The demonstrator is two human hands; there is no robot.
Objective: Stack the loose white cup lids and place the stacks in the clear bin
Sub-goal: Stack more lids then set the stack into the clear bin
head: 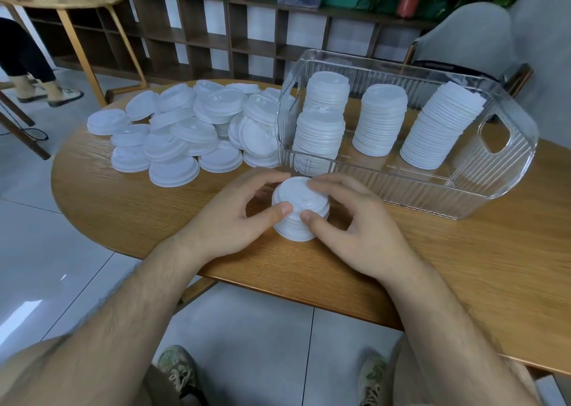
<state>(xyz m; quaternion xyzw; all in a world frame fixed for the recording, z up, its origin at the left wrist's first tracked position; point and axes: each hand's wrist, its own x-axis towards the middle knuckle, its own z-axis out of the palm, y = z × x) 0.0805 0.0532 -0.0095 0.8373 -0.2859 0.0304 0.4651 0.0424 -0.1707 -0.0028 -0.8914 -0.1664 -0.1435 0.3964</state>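
Between our two hands, left hand [230, 220] and right hand [355, 229] pinching its rim, the short upright stack of white plastic cup lids [299, 212] stands on the wooden table [154, 214], the ribbed clear plastic bin [463, 189] lying toward two o'clock, nearer our right.

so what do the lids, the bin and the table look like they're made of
Lids: thin moulded plastic by the look, matte white, with crisp pressed rims; coated paper fibre cannot be ruled out.
Bin: clear hard plastic, likely acrylic; see-through, glossy, ribbed walls.
Table: wood or wood-look veneer, with visible grain and a satin finish.
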